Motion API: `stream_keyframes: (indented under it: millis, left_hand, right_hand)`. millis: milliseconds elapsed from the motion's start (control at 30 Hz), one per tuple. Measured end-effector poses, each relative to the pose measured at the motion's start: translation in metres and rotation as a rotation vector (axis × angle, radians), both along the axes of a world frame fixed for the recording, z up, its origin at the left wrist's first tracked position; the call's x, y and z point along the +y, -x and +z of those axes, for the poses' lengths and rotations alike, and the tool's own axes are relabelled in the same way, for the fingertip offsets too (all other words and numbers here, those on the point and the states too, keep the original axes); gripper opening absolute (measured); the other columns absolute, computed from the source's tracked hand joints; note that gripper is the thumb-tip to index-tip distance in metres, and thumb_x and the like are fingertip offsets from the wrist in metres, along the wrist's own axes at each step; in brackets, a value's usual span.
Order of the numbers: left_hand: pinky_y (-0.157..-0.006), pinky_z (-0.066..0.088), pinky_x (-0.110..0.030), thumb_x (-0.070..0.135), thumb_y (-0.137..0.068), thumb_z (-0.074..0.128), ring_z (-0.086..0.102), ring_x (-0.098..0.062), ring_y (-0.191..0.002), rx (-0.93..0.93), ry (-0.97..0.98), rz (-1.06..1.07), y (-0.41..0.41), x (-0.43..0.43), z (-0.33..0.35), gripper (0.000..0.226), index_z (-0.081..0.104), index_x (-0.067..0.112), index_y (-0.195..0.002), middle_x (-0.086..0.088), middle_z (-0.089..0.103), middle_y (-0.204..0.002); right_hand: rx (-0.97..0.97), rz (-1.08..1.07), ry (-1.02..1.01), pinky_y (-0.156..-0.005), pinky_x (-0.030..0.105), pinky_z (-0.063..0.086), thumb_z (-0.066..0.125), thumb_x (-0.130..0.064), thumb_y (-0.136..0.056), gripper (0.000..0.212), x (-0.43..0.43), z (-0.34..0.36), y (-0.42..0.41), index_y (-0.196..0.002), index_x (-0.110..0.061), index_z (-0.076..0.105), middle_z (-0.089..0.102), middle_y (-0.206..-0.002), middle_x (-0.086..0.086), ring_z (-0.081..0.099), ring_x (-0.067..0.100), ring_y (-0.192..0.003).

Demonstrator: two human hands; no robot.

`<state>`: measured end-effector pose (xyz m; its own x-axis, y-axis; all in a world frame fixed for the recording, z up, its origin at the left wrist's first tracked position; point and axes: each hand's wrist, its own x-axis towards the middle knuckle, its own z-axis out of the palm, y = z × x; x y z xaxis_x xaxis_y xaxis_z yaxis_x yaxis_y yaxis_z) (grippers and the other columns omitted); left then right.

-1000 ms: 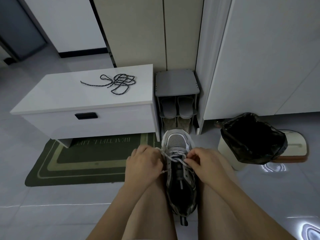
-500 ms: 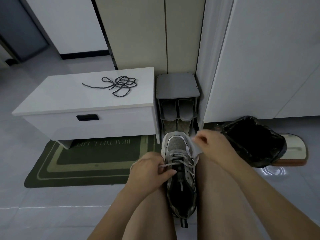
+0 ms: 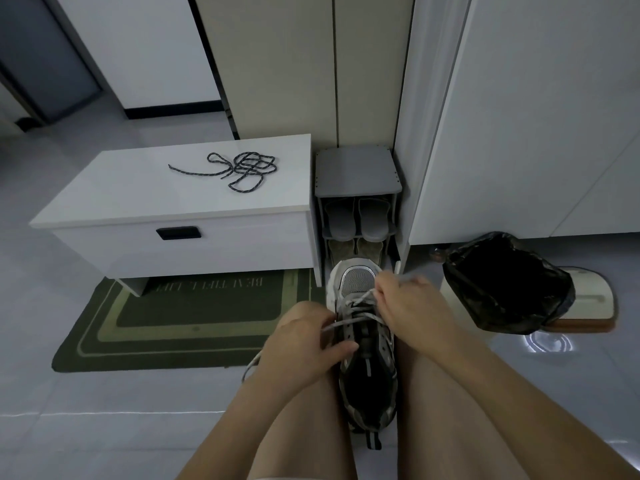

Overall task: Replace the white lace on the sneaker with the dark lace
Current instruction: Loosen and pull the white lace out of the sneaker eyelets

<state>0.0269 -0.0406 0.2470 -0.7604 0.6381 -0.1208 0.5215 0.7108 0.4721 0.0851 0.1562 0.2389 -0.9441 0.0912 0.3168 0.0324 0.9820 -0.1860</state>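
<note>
A grey and black sneaker [image 3: 367,372] stands on the floor between my knees, toe pointing away. Its white lace [image 3: 353,318] still crosses the lower eyelets, and one loose end trails past my left wrist to the floor. My left hand [image 3: 304,348] rests against the sneaker's left side, thumb across the lace. My right hand [image 3: 405,303] pinches the other lace end beside the toe. The dark lace [image 3: 242,169] lies in a loose tangle on top of the white bench [image 3: 138,195].
A green doormat [image 3: 180,323] lies under the bench's front. A small grey shoe rack [image 3: 356,209] with slippers stands just beyond the sneaker. A bin with a black bag [image 3: 505,282] stands to the right, by a white scale [image 3: 588,299].
My right hand pulled the lace end up and to the right, then came back down to the sneaker's toe. My left hand slid a little toward me along the shoe's side.
</note>
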Motion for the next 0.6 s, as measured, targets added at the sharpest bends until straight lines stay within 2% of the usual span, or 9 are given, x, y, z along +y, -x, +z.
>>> stream_keyframes:
  millis: [100, 200, 267, 333, 400, 467, 533, 600]
  left_hand:
    - [-0.086, 0.047, -0.029, 0.062, -0.077, 0.06, 0.055, -0.007, -0.106, -0.031, -0.039, 0.03, 0.0, 0.007, -0.002, 0.054, 0.054, 0.032, -0.12, 0.013, 0.057, -0.112]
    - [-0.084, 0.047, -0.028, 0.06, -0.078, 0.06, 0.057, -0.006, -0.104, -0.027, -0.066, 0.014, 0.001, 0.005, -0.002, 0.048, 0.056, 0.033, -0.118, 0.014, 0.058, -0.11]
    - [-0.086, 0.047, -0.028, 0.059, -0.078, 0.061, 0.055, -0.004, -0.104, -0.026, -0.089, 0.017, 0.0, 0.005, -0.003, 0.049, 0.055, 0.033, -0.119, 0.015, 0.057, -0.11]
    - [-0.088, 0.048, -0.03, 0.063, -0.076, 0.058, 0.054, -0.004, -0.104, -0.021, -0.092, 0.006, 0.001, 0.006, -0.008, 0.052, 0.056, 0.032, -0.118, 0.016, 0.056, -0.105]
    - [-0.087, 0.048, -0.031, 0.071, -0.072, 0.048, 0.053, -0.005, -0.103, 0.002, -0.096, -0.011, 0.001, 0.007, -0.013, 0.059, 0.058, 0.031, -0.114, 0.017, 0.056, -0.1]
    - [-0.091, 0.047, -0.03, 0.072, -0.07, 0.041, 0.05, -0.004, -0.109, 0.037, -0.115, -0.004, 0.001, 0.008, -0.017, 0.066, 0.06, 0.027, -0.115, 0.015, 0.056, -0.108]
    - [-0.096, 0.045, -0.028, 0.071, -0.072, 0.038, 0.047, -0.004, -0.114, 0.049, -0.112, -0.011, 0.0, 0.008, -0.017, 0.067, 0.061, 0.025, -0.115, 0.013, 0.054, -0.118]
    - [-0.094, 0.044, -0.028, 0.072, -0.075, 0.035, 0.046, -0.003, -0.112, 0.042, -0.1, -0.042, -0.001, 0.007, -0.017, 0.062, 0.063, 0.027, -0.107, 0.014, 0.054, -0.116]
  right_hand:
    - [0.036, -0.034, 0.051, -0.053, 0.034, 0.049, 0.035, -0.03, -0.092, 0.018, -0.001, 0.005, 0.003, -0.08, -0.017, 0.042, 0.051, -0.05, -0.004, 0.049, 0.021, -0.04]
    - [-0.093, -0.221, 0.473, -0.06, 0.028, 0.045, 0.058, -0.042, -0.086, 0.019, -0.005, -0.009, -0.009, -0.083, -0.025, 0.05, 0.057, -0.067, -0.01, 0.056, 0.013, -0.063]
    - [-0.117, -0.279, 0.623, -0.055, 0.015, 0.035, 0.067, -0.044, -0.078, 0.024, -0.007, -0.018, -0.014, -0.071, -0.03, 0.05, 0.053, -0.06, -0.014, 0.051, 0.002, -0.059]
    - [-0.059, -0.312, 0.767, -0.052, 0.014, 0.033, 0.071, -0.038, -0.077, 0.026, -0.012, -0.023, -0.017, -0.062, -0.029, 0.053, 0.053, -0.054, -0.011, 0.05, 0.001, -0.052]
    - [-0.045, -0.32, 0.863, -0.052, 0.013, 0.034, 0.072, -0.029, -0.079, 0.024, -0.013, -0.024, -0.016, -0.061, -0.025, 0.055, 0.054, -0.054, -0.008, 0.049, 0.003, -0.053]
    - [-0.072, -0.298, 0.76, -0.054, 0.011, 0.035, 0.068, -0.026, -0.082, 0.021, -0.007, -0.012, -0.013, -0.067, -0.021, 0.055, 0.052, -0.06, -0.009, 0.049, 0.01, -0.059]
    - [-0.019, -0.258, 0.517, -0.064, 0.024, 0.04, 0.067, -0.029, -0.083, 0.017, 0.006, 0.008, -0.009, -0.071, -0.021, 0.057, 0.052, -0.067, -0.009, 0.051, 0.014, -0.067]
    - [0.079, -0.249, 0.317, -0.071, 0.031, 0.035, 0.069, -0.032, -0.08, 0.017, 0.016, 0.023, -0.004, -0.072, -0.021, 0.059, 0.053, -0.072, -0.011, 0.05, 0.014, -0.073]
